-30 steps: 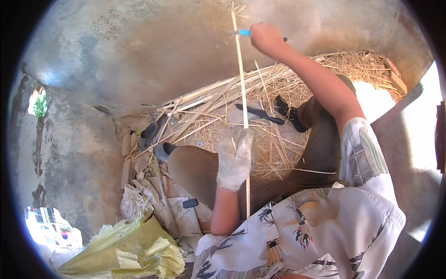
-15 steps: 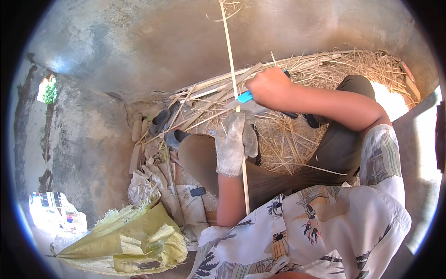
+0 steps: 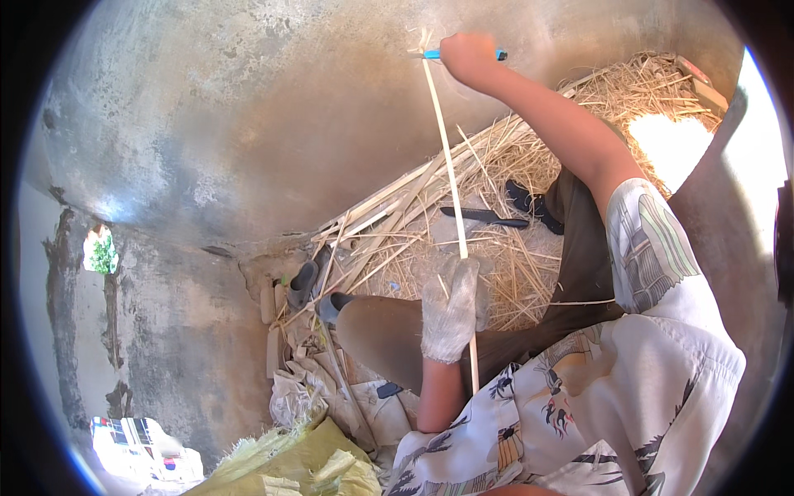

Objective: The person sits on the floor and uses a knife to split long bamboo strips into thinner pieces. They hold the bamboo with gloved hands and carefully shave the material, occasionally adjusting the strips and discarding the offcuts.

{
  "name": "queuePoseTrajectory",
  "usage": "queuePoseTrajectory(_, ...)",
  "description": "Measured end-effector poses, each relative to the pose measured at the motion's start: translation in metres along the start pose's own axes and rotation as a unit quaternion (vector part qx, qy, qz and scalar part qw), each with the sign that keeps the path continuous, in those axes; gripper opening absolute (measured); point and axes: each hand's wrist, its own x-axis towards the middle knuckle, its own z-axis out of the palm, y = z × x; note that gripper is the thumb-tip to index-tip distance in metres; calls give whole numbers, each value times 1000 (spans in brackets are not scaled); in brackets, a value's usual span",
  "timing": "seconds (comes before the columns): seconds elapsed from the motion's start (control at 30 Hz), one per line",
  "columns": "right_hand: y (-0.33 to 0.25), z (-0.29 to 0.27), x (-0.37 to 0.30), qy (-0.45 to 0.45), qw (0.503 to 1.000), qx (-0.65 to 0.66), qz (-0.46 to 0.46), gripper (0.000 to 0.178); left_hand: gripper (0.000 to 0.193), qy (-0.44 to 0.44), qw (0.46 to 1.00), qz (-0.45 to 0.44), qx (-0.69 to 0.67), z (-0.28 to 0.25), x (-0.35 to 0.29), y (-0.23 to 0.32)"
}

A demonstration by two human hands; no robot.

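My left hand (image 3: 452, 307), in a pale work glove, is closed around a long, thin light-wood strip (image 3: 449, 169). The strip runs from beside my lap up past the glove toward the wall. At its far end, my bare right hand (image 3: 470, 59) grips a blue-handled knife (image 3: 432, 54). The knife's blade lies against the strip's tip, where thin curled shavings stand up. Beyond my left hand, a black long-handled tool (image 3: 484, 217) rests on the floor among loose shavings.
A heap of shavings and split strips (image 3: 637, 91) lies along the wall (image 3: 273, 124). Around my bent legs are a grey shoe (image 3: 303, 285), a small black object (image 3: 389, 389) and a yellow-green woven sack (image 3: 306, 463). A plank end (image 3: 710, 97) stands at the far right.
My right hand has moved the knife away from my left hand, up along the strip to its far end. The black tool now shows more fully. The whole view has shifted.
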Motion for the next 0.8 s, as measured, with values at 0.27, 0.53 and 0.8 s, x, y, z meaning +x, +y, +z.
queuePoseTrajectory(0.27,-89,-58,-104,-246,940,104,-213,8,29,41,956,21,-289,-23,14,-6)
queuePoseTrajectory(0.53,-101,-46,-110,-117,948,158,-249,10,28,-10,943,71,-324,-35,23,-13)
queuePoseTrajectory(0.8,-7,1,2,-42,994,92,36,15,22,-47,976,25,-211,-2,-3,-17)
